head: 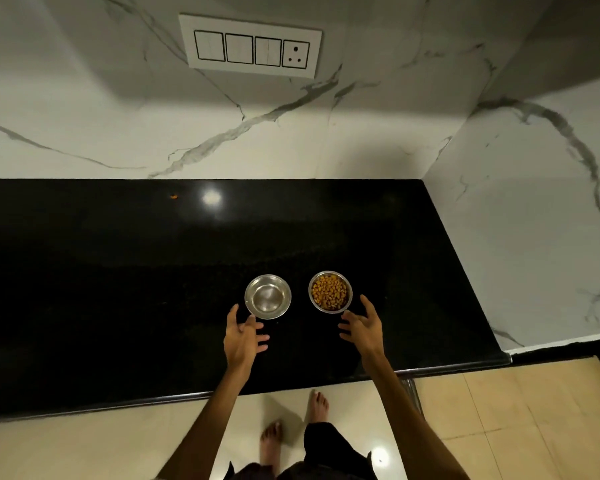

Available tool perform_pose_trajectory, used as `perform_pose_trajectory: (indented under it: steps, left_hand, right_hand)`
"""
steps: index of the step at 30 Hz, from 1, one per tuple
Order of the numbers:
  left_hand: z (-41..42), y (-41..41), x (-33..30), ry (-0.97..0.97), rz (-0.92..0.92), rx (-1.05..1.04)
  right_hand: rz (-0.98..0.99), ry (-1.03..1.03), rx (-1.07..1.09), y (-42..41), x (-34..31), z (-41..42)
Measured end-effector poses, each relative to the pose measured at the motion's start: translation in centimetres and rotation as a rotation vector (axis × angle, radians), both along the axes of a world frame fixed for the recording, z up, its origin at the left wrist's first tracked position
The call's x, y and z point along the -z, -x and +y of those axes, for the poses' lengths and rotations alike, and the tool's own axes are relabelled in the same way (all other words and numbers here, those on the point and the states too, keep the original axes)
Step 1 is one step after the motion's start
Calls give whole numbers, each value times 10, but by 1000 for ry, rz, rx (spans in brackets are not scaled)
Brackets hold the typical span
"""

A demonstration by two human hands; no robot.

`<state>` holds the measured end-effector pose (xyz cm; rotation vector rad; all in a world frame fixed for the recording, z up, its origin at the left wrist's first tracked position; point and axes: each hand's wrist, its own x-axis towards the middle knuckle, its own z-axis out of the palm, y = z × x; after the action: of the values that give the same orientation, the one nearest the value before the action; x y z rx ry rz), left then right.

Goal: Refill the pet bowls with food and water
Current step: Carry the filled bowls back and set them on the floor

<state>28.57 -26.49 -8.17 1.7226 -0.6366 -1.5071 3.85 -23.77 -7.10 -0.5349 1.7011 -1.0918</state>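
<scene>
Your left hand (245, 336) and right hand (361, 323) hover spread, holding nothing. Kibble bowl (330, 291) sits full; a careless grab could spill it.

head: worn at head height | faces forward and steeply down | wide-angle | black counter (118, 271) mid-frame, wall above, floor (499, 427) along bottom edge | single view

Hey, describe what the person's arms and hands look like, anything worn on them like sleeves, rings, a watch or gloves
Both forearms are bare up to the bottom edge of the picture, with no sleeve showing. The left hand and the right hand wear no gloves, and no watch, bracelet or ring can be made out on wrists or fingers. The only clothing in view is dark fabric at the legs; the feet are bare.
</scene>
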Motion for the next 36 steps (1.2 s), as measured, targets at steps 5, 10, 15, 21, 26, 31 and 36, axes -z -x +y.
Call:
perform_pose_trajectory:
  steps: [5, 10, 15, 21, 26, 31, 36]
  left_hand:
    - [-2, 2, 0, -6, 124, -37]
    - [-4, 8, -3, -21, 249, -41]
    - [-4, 11, 0, -11, 311, -27]
    - [-4, 15, 1, 34, 330, -11]
    - [-2, 16, 2, 60, 328, -5]
    - [-1, 18, 5, 67, 330, -33]
    - [-2, 21, 7, 79, 311, -39]
  right_hand:
    - [-77, -17, -52, 0, 4, -11]
    - [-167, -8, -102, -2, 5, -17]
    - [-198, -12, -127, 2, 9, -19]
    - [-189, 5, -193, 3, 15, -18]
    - [-212, 11, -187, 4, 17, -19]
    - [-230, 28, -174, 3, 18, -21]
    - [-240, 38, -170, 3, 19, -22]
